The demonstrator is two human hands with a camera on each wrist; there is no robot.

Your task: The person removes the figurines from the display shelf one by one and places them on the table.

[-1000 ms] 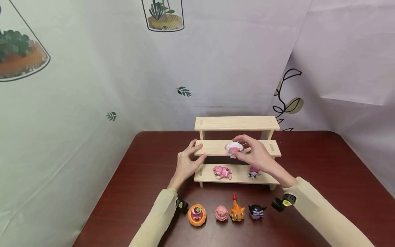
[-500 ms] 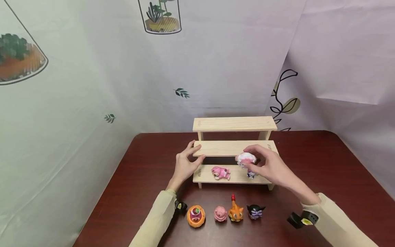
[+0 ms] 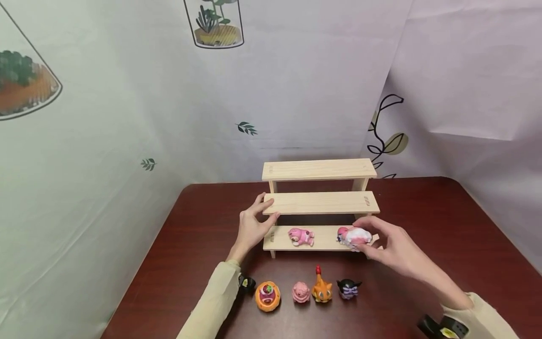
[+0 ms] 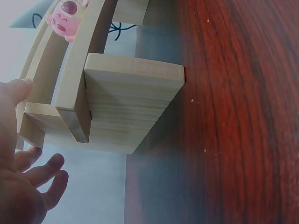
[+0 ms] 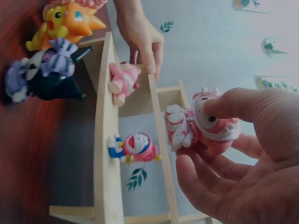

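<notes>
My left hand grips the left end of the middle board of a three-tier wooden display shelf. In the left wrist view its thumb lies on the board's edge, other fingers loosely bent. My right hand holds a pink-and-white figurine between thumb and fingers, before the lower board's right end. On that board a pink bear-like figurine lies on its side in the head view. A small pink-haired figurine stands further right, partly hidden by the held one in the head view.
In front of the shelf several figurines stand in a row: an orange round one, a pink one, an orange one with a red-tipped tail and a black one. A patterned cloth hangs behind the dark red table.
My right hand has carried the pink-and-white figurine from the middle board down and right to the lower board's right end. The left hand keeps its hold on the shelf.
</notes>
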